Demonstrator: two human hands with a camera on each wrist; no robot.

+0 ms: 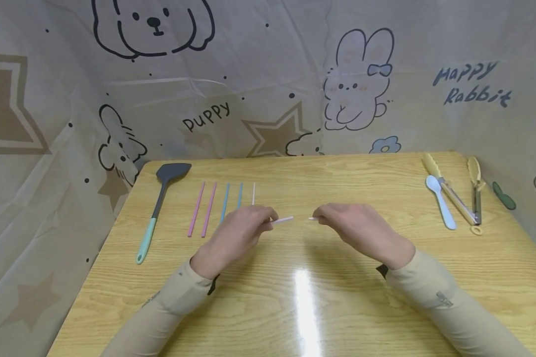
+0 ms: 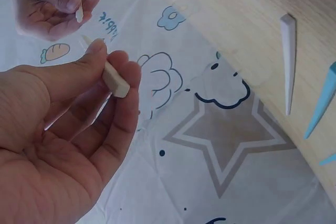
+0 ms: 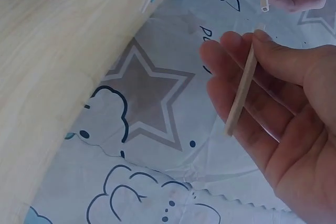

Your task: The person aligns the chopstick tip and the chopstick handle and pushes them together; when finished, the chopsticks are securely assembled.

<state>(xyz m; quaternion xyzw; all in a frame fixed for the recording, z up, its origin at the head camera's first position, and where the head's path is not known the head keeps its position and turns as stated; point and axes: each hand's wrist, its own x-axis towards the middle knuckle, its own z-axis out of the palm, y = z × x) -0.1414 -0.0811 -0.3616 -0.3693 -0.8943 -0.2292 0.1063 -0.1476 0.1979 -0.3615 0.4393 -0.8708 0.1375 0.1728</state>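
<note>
My left hand (image 1: 238, 228) pinches a slim whitish stick (image 1: 283, 219) between thumb and fingers, and one end points to the right. In the left wrist view its other, square end juts out past the fingers. Across a narrow gap, my right hand (image 1: 362, 229) pinches a second pale stick (image 3: 240, 95). Its length slants across the fingers in the right wrist view; only a short tip shows in the head view. The two sticks are apart, both held above the table. Beside the left hand lie a white stick (image 1: 253, 192), blue sticks (image 1: 225, 201) and pink sticks (image 1: 209, 208), partly hidden by that hand.
A dark spatula (image 1: 160, 198) with a mint handle lies at the table's left. Toward the right edge are a light blue spoon (image 1: 441, 203), tongs (image 1: 451, 191) and a smaller pair of tongs (image 1: 476, 191). Printed cloth (image 1: 259, 59) hangs behind the wooden table (image 1: 268, 307).
</note>
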